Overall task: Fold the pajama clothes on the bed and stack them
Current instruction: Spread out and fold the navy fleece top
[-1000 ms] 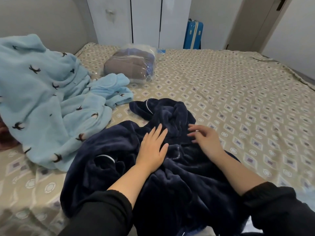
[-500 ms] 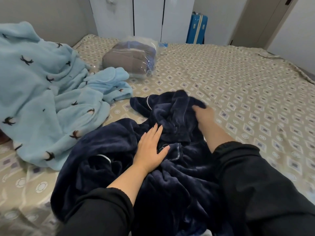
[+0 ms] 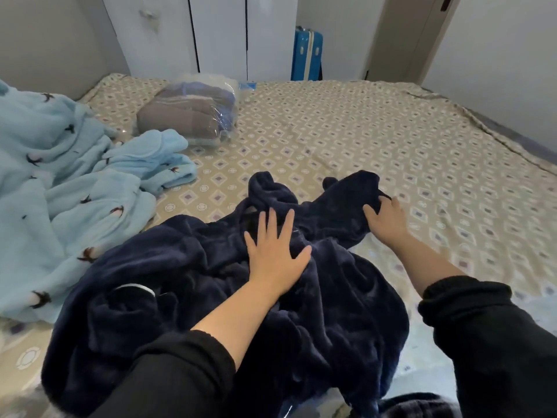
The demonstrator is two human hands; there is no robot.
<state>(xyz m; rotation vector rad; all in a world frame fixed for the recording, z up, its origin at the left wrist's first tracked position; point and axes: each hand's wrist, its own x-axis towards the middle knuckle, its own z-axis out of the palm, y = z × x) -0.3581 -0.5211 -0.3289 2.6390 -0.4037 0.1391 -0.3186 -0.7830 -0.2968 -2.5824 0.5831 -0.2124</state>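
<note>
- The left hand (image 3: 275, 251) lies flat on the dark navy pajama piece (image 3: 180, 282), fingers straight and spread, palm pressing the plush fabric down. It grasps nothing.
- The right hand (image 3: 388, 220) is out to the right of the left hand and a little farther away. Its fingers are curled into the end of a long part of the same navy piece, gripping it, with the thumb lying on the cloth.
- That gripped part stretches between the two hands. Whether it is a sleeve or a leg cannot be told.
- The rest of the navy piece is rumpled and unfolded, bunched under and behind the left hand and running back toward the person's body between the two black sleeves (image 3: 180, 372). A thin white trim shows on it to the left of the left forearm.
- A light blue pajama piece (image 3: 75, 191) with small dark bird shapes lies crumpled well to the left of the left hand, just beside the navy piece.
- Everything rests on the bed (image 3: 391, 140), whose beige patterned sheet spreads beyond and to the right of the right hand.
- Far beyond the left hand lies a bundle wrapped in clear plastic (image 3: 193, 113).
- Past the bed stand a white wardrobe (image 3: 220, 34) and a blue suitcase (image 3: 307, 55).
</note>
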